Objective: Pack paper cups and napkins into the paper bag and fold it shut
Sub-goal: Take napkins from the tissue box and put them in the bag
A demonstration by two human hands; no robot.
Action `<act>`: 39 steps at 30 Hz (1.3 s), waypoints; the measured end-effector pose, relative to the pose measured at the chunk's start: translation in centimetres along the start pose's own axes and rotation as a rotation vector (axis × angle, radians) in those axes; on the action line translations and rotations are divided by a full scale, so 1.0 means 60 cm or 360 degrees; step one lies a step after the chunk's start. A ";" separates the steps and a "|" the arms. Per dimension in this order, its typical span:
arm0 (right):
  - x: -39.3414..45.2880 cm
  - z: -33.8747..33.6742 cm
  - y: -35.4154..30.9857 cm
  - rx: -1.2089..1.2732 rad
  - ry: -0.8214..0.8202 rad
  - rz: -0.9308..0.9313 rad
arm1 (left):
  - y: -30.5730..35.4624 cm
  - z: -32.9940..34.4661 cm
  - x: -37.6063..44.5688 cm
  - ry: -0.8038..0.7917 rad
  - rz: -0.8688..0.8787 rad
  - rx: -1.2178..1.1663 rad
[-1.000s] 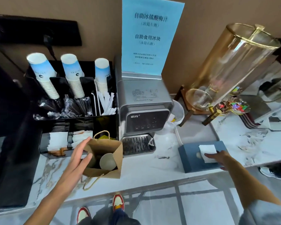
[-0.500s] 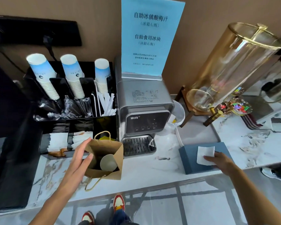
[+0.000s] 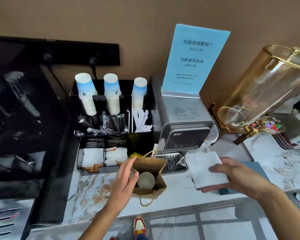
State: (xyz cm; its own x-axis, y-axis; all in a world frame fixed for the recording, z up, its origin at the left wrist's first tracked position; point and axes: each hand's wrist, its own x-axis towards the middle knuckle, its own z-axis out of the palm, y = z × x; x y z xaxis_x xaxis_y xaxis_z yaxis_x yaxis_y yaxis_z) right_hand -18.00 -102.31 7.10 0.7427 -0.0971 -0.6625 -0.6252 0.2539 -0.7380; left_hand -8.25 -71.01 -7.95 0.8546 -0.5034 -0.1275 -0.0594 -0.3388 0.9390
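Napkin [image 3: 208, 170] now lifted off box, in right-hand fingers [image 3: 220, 168]

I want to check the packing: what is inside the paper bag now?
One paper cup lies inside the paper bag, mouth toward the camera. The bag's walls and the left hand hide the rest.

The right hand [image 3: 239, 177] has lifted a napkin [image 3: 208, 168] off the blue box [image 3: 253, 166], apparently toward the paper bag [image 3: 150, 172].
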 end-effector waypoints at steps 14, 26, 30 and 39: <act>0.089 0.256 -0.008 -0.2093 -0.0017 -0.0073 | -0.002 0.021 -0.001 0.0019 0.0067 0.0064; 0.230 0.308 0.072 -0.0918 -0.0026 0.0362 | -0.002 0.013 0.000 0.0015 0.0029 -0.0195; 0.246 0.323 0.082 -0.0549 -0.0004 0.0430 | -0.001 0.005 -0.004 -0.0033 0.0024 -0.0232; 0.274 0.315 0.112 -0.0924 0.0077 0.0490 | -0.017 -0.002 -0.008 -0.0140 0.0013 -0.0219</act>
State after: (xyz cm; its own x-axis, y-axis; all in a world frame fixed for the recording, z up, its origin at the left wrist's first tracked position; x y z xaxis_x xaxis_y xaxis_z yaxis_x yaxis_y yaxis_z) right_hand -5.46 -84.03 -6.30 0.5061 -0.1494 -0.8494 -0.8452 -0.2823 -0.4539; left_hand -8.52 -70.33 -8.82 0.8055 -0.5755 -0.1414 0.0100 -0.2253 0.9742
